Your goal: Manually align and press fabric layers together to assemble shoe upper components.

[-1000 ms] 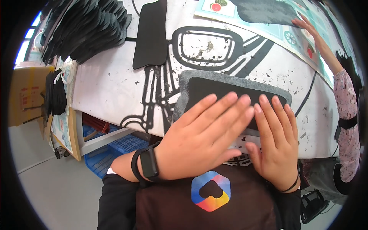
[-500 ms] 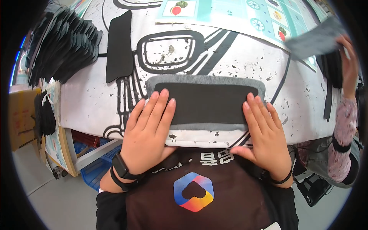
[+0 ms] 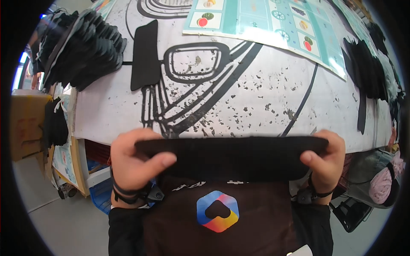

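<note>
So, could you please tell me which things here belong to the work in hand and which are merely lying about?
In hand:
- long black fabric strip, gripped at its ends by left hand and right hand

Lying about:
- fanned stack of black pieces
- single black piece
- teal picture chart
- black pieces at right

On the table (image 3: 256, 98): two hands (image 3: 136, 164) gripping one black pad (image 3: 230, 158); one loose black pad (image 3: 145, 55); two black stacks (image 3: 81, 47); one teal chart (image 3: 273, 19).
</note>
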Available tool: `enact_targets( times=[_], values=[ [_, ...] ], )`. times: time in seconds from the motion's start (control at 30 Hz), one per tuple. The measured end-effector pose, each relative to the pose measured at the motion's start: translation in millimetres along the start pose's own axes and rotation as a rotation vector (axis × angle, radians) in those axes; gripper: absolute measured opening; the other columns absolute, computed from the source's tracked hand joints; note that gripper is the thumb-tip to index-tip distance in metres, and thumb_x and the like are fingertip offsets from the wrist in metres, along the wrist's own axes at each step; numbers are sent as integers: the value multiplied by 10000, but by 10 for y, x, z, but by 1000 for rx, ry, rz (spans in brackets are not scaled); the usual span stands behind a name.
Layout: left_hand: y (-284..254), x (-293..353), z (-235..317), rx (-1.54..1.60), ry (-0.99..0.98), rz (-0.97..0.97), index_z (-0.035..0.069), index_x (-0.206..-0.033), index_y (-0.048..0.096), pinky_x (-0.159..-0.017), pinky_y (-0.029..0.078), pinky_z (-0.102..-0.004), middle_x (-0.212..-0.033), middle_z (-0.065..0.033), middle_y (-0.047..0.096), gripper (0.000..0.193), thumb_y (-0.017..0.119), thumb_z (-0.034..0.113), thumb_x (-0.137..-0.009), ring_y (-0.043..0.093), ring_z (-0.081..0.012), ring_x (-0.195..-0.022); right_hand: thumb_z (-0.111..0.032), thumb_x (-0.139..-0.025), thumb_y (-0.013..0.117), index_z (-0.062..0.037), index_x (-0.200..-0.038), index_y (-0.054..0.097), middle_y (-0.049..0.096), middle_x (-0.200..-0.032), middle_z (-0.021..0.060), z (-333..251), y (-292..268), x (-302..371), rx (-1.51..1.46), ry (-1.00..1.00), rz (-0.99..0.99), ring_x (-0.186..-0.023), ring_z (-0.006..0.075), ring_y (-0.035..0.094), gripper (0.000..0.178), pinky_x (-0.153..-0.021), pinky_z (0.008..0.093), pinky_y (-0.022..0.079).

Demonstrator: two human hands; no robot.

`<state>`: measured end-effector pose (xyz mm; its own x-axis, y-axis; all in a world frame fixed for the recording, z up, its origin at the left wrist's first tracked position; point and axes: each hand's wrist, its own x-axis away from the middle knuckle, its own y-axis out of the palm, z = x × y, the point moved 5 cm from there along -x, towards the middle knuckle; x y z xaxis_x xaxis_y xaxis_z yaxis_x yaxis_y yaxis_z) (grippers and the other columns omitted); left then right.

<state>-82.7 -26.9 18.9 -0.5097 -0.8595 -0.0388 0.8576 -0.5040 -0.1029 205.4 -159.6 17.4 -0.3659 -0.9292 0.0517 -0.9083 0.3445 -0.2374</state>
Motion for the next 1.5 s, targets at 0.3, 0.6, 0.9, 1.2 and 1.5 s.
enact_targets(
  times=[0.3,0.6,0.9,1.2,1.5],
  values=[
    [-215,-109,87,-4,4,76,16,-822,601,-633,467,-235,-746,-33,624,138,704,51,-737,574,-92,-673,-42,-748,674,-22,-794,590,608,-728,18,-51,169,-208,-178,-10,-14,-674,121,557,98,-632,240,438],
    [-1191,-65,1182,-777,1191,457,35,-964,556,-885,456,-406,-1009,-184,629,150,592,115,-841,621,-302,-957,25,-704,642,-82,-961,579,577,-1074,100,-292,383,43,554,-1041,286,-933,266,550,286,-810,417,443],
    [-2935,-845,1485,-585,954,658,-2,-919,541,-941,440,-331,-1075,-160,613,65,548,-30,-861,580,-224,-1036,54,-690,620,-29,-972,585,555,-1105,143,16,533,-240,548,-706,90,-910,277,571,296,-787,354,467],
    [-3849,-932,602,-653,506,474,37,-896,538,-941,422,-316,-1074,-137,620,169,566,-94,-794,569,-217,-1050,41,-698,626,-33,-910,601,580,-1030,133,19,535,-252,550,-696,71,-862,271,577,226,-753,352,474],
    [-3746,-854,667,-915,365,360,35,-998,628,-1102,191,-388,-1224,-131,560,511,338,-193,-645,333,-277,-1308,8,-714,630,-31,-914,605,584,-1025,124,-37,523,-280,574,-731,38,-854,282,567,206,-743,356,460]
  ],
)
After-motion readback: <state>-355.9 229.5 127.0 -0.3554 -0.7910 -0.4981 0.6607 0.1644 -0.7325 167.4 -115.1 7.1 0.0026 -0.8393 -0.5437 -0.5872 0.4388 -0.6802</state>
